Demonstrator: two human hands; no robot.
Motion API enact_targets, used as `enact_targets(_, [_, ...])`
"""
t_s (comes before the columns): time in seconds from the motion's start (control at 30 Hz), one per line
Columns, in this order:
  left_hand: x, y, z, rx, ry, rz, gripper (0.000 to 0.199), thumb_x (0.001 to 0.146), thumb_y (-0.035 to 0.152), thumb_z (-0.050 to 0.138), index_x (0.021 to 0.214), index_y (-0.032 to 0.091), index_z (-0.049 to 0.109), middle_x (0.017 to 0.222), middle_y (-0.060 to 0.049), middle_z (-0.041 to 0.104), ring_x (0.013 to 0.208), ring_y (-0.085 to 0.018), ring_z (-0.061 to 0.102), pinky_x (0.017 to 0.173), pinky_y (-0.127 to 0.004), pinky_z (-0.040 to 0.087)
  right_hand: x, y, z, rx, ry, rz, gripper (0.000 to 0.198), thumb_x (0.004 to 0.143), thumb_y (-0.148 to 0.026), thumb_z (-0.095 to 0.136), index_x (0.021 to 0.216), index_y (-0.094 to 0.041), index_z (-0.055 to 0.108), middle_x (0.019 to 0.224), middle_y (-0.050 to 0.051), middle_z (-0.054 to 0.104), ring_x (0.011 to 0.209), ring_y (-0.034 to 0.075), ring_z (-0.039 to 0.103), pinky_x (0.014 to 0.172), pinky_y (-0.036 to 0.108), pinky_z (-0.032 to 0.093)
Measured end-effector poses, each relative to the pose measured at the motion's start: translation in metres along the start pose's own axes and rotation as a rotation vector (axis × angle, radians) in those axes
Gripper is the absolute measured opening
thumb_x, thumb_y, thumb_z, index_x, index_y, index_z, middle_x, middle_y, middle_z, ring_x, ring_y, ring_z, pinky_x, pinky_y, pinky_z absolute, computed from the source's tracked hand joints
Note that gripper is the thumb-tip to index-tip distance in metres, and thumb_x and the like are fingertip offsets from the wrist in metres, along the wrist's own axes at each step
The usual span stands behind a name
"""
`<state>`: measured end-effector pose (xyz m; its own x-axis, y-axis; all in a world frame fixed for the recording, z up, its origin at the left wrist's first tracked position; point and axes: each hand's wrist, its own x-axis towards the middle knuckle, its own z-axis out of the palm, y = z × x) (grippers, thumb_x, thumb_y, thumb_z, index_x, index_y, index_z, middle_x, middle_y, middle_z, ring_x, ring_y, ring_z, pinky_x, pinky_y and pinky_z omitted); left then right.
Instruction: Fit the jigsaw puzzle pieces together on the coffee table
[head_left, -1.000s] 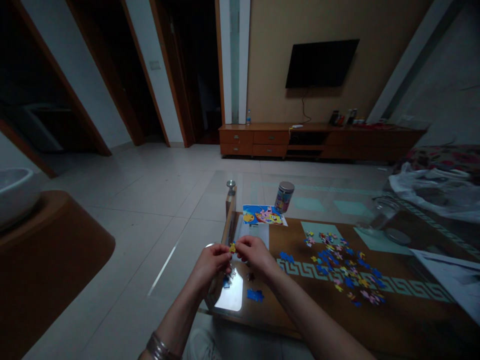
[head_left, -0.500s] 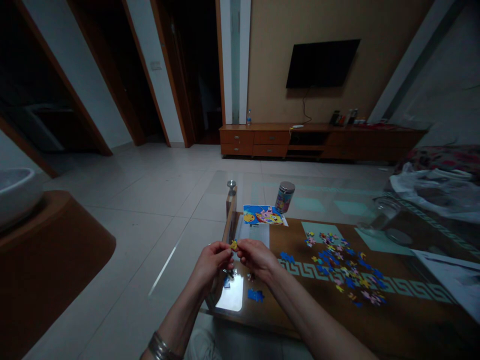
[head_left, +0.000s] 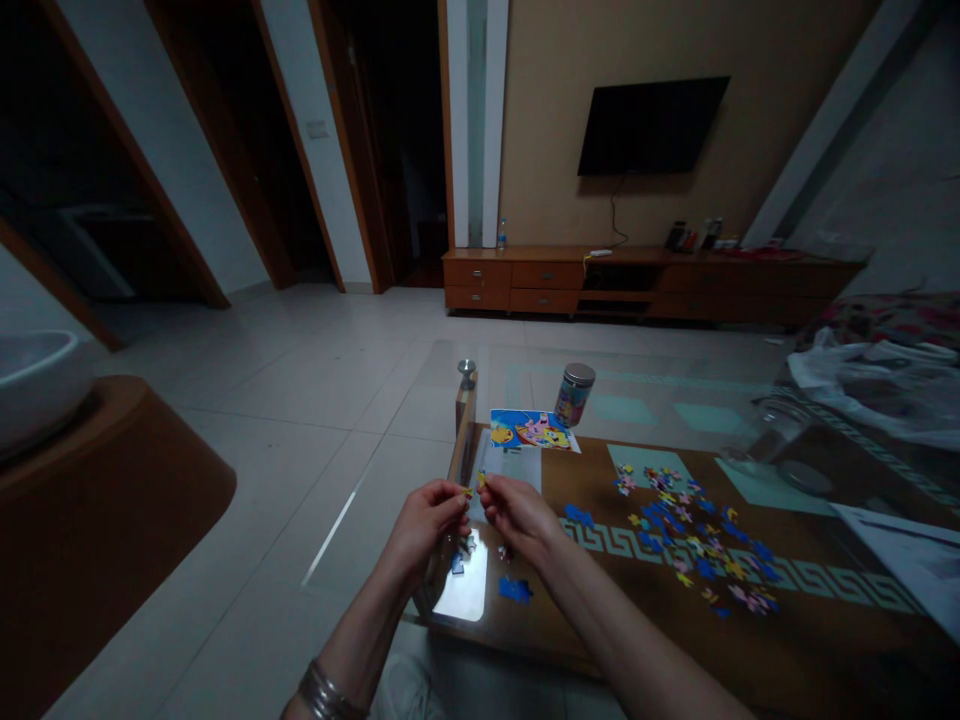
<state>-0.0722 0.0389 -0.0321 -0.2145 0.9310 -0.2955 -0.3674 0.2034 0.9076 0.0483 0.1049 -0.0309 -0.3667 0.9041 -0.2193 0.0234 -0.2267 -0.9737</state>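
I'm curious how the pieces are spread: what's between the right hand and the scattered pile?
The head view shows a small blue cluster and part of a patterned band between the right hand and scattered pile.

No text readable. Canister [head_left: 574, 397] with metal lid: colourful printed label [head_left: 570, 408], any lettering too small. Picture card [head_left: 525, 430] near it: cartoon print, no words legible. Pale sheet [head_left: 520, 472] by card: small dark mark [head_left: 513, 451], cannot be made out. Bottle [head_left: 502, 236] on cabinet [head_left: 480, 284]: too far off to read. White papers [head_left: 900, 555] at right of tabletop [head_left: 589, 478]: dim, illegible.
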Motion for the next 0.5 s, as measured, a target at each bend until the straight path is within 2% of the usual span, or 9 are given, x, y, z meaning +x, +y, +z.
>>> enact_targets(0.17, [-0.0003,0.0023,-0.0011,-0.041,0.068,0.002,0.015,0.067,0.019,0.068,0.077,0.012,0.059,0.065,-0.002,0.062,0.053,-0.012,0.059,0.050,-0.022,0.050,0.0074,-0.0054,-0.0092,-0.038,-0.059,-0.004,0.013,0.078,-0.018,0.053,0.064,-0.018,0.052,0.057,0.000,0.061,0.049,0.010,0.056,0.046,0.020,0.040])
enact_targets(0.27, [0.0018,0.0033,-0.0019,-0.037,0.145,-0.006,0.008,0.071,0.012,0.063,0.079,0.010,0.062,0.063,-0.004,0.062,0.052,-0.011,0.058,0.050,-0.021,0.050,0.0075,-0.0083,-0.0106,-0.075,-0.105,-0.021,0.012,0.075,-0.015,0.055,0.064,-0.018,0.053,0.053,-0.003,0.058,0.045,0.009,0.052,0.045,0.020,0.038])
enact_targets(0.5, [0.0033,0.0027,-0.0051,-0.027,0.198,0.031,0.008,0.073,0.007,0.060,0.080,0.009,0.062,0.064,-0.004,0.064,0.051,-0.010,0.058,0.049,-0.020,0.049,0.0040,-0.0044,-0.0058,-0.137,-0.127,-0.089,0.013,0.068,-0.005,0.056,0.069,-0.017,0.059,0.052,-0.005,0.054,0.048,0.009,0.048,0.048,0.021,0.037])
